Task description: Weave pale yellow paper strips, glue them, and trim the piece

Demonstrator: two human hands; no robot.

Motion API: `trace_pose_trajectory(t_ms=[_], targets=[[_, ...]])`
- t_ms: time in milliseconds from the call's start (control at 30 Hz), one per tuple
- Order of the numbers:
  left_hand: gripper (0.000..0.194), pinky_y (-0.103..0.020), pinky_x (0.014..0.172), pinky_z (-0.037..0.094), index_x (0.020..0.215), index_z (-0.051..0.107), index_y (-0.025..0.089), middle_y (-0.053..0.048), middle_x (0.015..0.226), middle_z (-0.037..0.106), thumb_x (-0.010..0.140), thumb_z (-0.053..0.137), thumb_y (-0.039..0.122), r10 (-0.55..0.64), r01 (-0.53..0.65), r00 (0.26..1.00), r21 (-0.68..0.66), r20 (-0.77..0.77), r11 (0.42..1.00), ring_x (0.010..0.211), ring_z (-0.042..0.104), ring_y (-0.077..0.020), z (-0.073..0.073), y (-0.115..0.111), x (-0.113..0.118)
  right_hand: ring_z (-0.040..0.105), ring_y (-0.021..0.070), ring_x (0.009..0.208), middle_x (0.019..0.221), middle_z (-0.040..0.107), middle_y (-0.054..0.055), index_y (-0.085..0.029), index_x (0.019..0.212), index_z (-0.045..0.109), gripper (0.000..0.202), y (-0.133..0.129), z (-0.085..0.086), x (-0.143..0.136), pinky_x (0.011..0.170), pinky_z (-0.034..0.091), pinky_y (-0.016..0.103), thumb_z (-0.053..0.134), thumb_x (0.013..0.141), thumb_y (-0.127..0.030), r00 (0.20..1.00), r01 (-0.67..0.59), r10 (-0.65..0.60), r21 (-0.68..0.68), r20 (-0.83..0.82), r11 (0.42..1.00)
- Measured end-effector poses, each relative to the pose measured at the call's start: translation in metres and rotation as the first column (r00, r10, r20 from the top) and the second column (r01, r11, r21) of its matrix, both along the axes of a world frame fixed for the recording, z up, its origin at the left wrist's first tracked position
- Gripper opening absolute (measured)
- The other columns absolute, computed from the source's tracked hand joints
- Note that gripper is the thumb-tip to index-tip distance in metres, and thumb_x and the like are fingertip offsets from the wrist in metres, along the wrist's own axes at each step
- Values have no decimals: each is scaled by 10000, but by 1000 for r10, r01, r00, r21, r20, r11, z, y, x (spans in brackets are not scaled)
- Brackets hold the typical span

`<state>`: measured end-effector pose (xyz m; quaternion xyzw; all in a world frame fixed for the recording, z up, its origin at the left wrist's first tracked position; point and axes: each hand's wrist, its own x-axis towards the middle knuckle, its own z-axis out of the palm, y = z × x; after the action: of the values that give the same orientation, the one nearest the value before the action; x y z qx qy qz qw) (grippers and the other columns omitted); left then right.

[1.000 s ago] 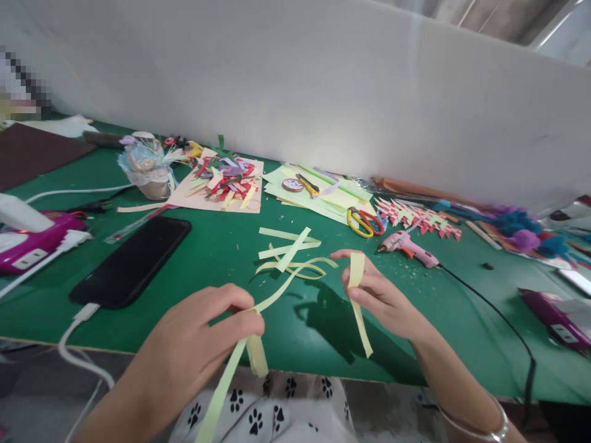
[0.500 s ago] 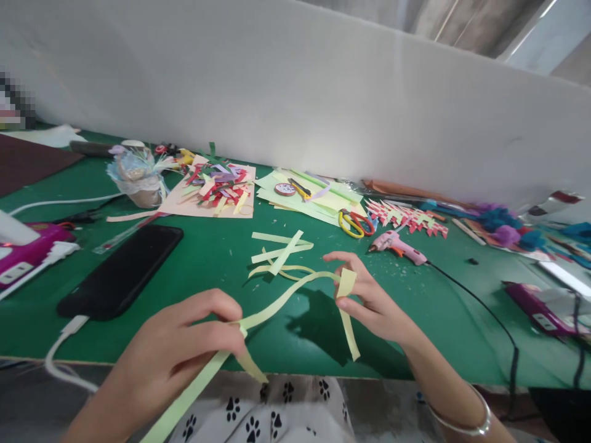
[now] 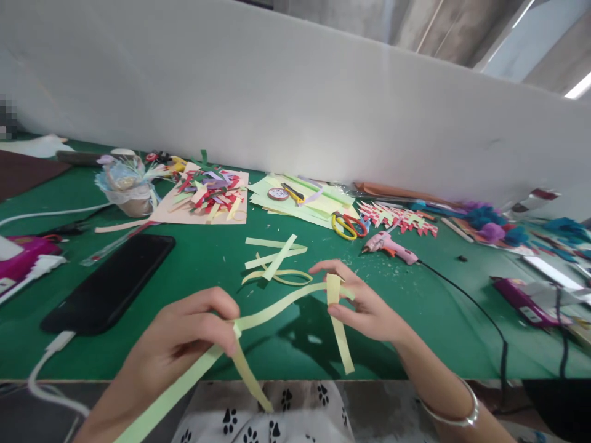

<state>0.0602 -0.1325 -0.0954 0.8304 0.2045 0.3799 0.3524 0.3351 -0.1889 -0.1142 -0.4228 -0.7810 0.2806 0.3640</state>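
Pale green and yellow paper strips (image 3: pixel 281 303) stretch between my two hands above the table's front edge. My left hand (image 3: pixel 198 326) pinches them at a small folded crossing, from which one end runs down to the lower left and another hangs down. My right hand (image 3: pixel 357 304) holds the other end between thumb and fingers, where a yellow strip folds over and hangs below. Beyond my hands, several loose pale strips (image 3: pixel 277 258) lie crossed on the green table (image 3: pixel 203 264).
A black phone (image 3: pixel 111 283) with a white cable lies at left. Behind are a pile of coloured strips (image 3: pixel 215 194), pale paper sheets (image 3: pixel 314 212), scissors (image 3: pixel 344 226) and a pink glue gun (image 3: pixel 390 246). Purple power strips (image 3: pixel 521 301) sit at both sides.
The view has shifted slightly. The strip's folded end at my right hand has turned and hangs straighter, with a short green end showing behind it. The yellow end below my left hand hangs longer.
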Motion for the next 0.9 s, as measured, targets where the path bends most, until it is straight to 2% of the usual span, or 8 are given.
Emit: trace_pose_trajectory(t_ms=[133, 267, 333, 400, 500, 567, 767, 900], targets=[[289, -198, 491, 413, 631, 617, 216, -8, 643, 535, 841, 528, 394, -100, 101, 988, -2, 119, 995, 531, 503, -101, -10, 10, 16, 517, 173, 906, 975, 560, 79, -190, 741, 540, 285, 3, -1, -7, 787, 446, 343, 407, 895, -389, 991, -76, 69, -65, -112, 995], [281, -195, 505, 411, 646, 613, 198, -15, 649, 541, 859, 516, 353, -151, 154, 971, 1, 186, 988, 553, 514, -98, -18, 11, 35, 530, 131, 725, 816, 593, 54, -172, 760, 580, 332, 4, -2, -13, 657, 450, 281, 411, 890, -428, 961, -184, 115, -268, -253, 946], [267, -203, 531, 424, 672, 615, 195, -20, 661, 549, 860, 515, 356, -131, 142, 972, -42, 196, 989, 590, 528, -110, -20, 9, 42, 534, 113, 658, 754, 585, 45, -153, 801, 594, 333, 6, -3, -16, 622, 443, 262, 408, 896, -412, 935, -254, 132, -361, -330, 898], [228, -208, 557, 439, 725, 614, 195, -24, 684, 560, 857, 520, 355, -58, 82, 978, -116, 199, 990, 627, 539, -119, -23, 6, 47, 536, 100, 608, 714, 574, 37, -137, 834, 595, 332, 9, -3, -18, 592, 436, 245, 401, 902, -398, 915, -318, 173, -388, -364, 865], [133, -197, 590, 458, 863, 601, 209, -19, 758, 578, 851, 531, 322, 86, -43, 980, -230, 178, 972, 672, 552, -114, -27, 1, 53, 525, 89, 572, 670, 570, 25, -126, 803, 592, 338, 16, 0, -21, 562, 417, 221, 388, 907, -374, 921, -363, 267, -375, -283, 853], [148, -186, 602, 464, 963, 583, 227, -10, 785, 579, 846, 537, 305, 136, -85, 976, -278, 169, 957, 693, 560, -110, -28, -1, 56, 500, 81, 554, 628, 571, 12, -128, 758, 589, 325, 19, 3, -23, 545, 392, 205, 389, 904, -338, 925, -375, 320, -358, -204, 855], [276, -160, 555, 453, 1105, 553, 241, 6, 762, 571, 834, 550, 295, 143, -73, 974, -352, 177, 933, 627, 548, -90, -29, -2, 62, 404, 56, 488, 559, 531, -24, -149, 620, 510, 259, 23, 12, -28, 485, 343, 179, 427, 849, -237, 922, -386, 369, -339, -117, 858], [314, -166, 576, 467, 1117, 582, 216, -8, 775, 598, 820, 567, 314, 160, -84, 974, -400, 161, 913, 651, 562, -98, -32, -1, 62, 446, 63, 514, 570, 558, -16, -152, 627, 531, 249, 22, 16, -27, 517, 376, 185, 404, 835, -204, 929, -364, 360, -361, -82, 858]])
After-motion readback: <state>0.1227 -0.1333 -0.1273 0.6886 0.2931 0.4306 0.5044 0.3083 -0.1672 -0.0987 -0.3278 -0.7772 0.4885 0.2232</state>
